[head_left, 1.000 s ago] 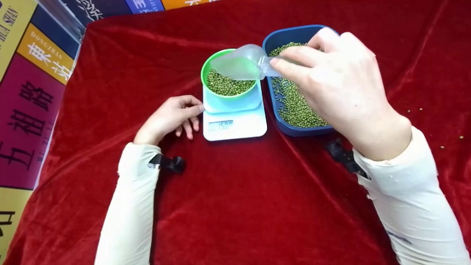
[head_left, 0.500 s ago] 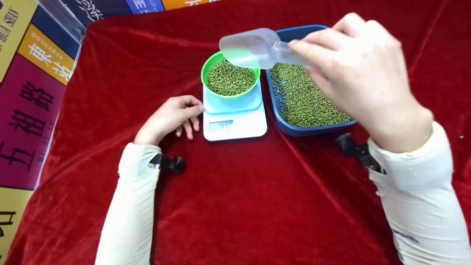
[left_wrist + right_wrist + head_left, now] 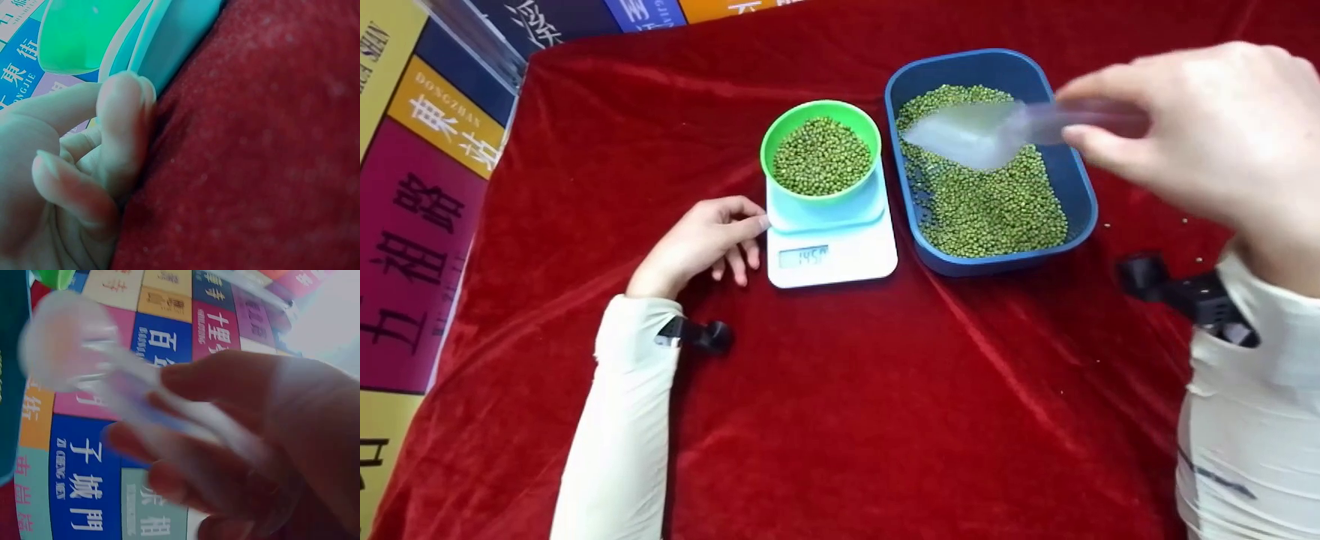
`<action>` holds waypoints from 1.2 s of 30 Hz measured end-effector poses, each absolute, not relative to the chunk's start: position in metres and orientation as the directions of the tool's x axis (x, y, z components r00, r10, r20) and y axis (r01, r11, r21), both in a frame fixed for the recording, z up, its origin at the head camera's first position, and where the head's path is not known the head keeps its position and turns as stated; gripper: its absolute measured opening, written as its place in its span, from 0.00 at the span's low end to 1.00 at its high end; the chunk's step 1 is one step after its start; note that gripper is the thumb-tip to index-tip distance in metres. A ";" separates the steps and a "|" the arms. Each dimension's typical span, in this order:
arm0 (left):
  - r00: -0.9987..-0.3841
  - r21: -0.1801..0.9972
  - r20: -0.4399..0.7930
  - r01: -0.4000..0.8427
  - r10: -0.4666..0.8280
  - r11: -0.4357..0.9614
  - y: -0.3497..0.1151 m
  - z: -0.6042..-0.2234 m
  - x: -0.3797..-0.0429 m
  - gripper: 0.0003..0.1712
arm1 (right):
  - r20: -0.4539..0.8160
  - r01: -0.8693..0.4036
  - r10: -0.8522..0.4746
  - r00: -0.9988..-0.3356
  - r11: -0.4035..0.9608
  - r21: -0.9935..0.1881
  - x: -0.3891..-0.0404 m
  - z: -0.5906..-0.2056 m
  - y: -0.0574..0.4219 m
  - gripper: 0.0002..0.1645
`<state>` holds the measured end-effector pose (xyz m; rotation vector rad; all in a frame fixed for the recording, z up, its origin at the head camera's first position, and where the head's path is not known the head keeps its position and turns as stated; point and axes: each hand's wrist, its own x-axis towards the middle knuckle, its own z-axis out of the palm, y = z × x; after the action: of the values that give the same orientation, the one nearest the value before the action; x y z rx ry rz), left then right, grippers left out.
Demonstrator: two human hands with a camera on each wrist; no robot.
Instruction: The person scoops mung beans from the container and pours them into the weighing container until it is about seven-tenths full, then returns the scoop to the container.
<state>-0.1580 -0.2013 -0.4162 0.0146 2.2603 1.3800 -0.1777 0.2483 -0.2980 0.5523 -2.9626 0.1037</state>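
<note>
A translucent plastic scoop (image 3: 975, 135) hangs over the blue tub (image 3: 1091, 210), its handle gripped by my right hand (image 3: 1222, 127). In the right wrist view the fingers curl round the scoop handle (image 3: 163, 416). Small green beans (image 3: 997, 210), like mung beans, cover most of the tub floor. More beans fill part of a green bowl (image 3: 851, 112) that sits on a white kitchen scale (image 3: 847, 255) with lit digits. My left hand (image 3: 697, 236) lies at the scale's left side, loosely bent fingers and thumb tip touching its edge; the left wrist view shows fingertips (image 3: 121, 98) right at that edge.
Red velvet cloth (image 3: 885, 412) covers the table. A few stray beans (image 3: 1185, 220) lie on it, right of the tub. Printed panels with large characters (image 3: 420, 247) stand along the left and back edges.
My right hand has lifted the scoop from the green bowl and moved it right, over the blue tub. The scale's reading has dropped a little. My left hand stays at the scale.
</note>
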 end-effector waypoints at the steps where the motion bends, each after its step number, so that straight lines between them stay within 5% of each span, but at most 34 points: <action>1: -0.881 0.839 -0.400 -0.239 0.255 0.489 -0.201 -0.416 -0.158 0.19 | 0.138 -0.364 -0.354 -0.925 0.930 -0.050 -0.177 -0.299 0.251 0.19; 14: -0.878 0.838 -0.402 -0.237 0.261 0.492 -0.202 -0.417 -0.158 0.20 | -0.084 -0.275 -0.279 -0.957 0.960 -0.055 -0.176 -0.302 0.258 0.18; 31: -0.878 0.836 -0.401 -0.235 0.260 0.496 -0.201 -0.415 -0.158 0.20 | -0.164 -0.361 -0.370 -0.914 0.929 -0.081 -0.171 -0.308 0.176 0.26; 36: -0.878 0.837 -0.402 -0.238 0.260 0.493 -0.201 -0.416 -0.158 0.20 | -0.149 -0.360 -0.368 -0.918 0.929 -0.080 -0.175 -0.320 0.168 0.21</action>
<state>-0.1582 -0.2008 -0.4161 0.0185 2.2575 1.3732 -0.1749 0.1677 -0.3205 0.6167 -3.2446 0.0848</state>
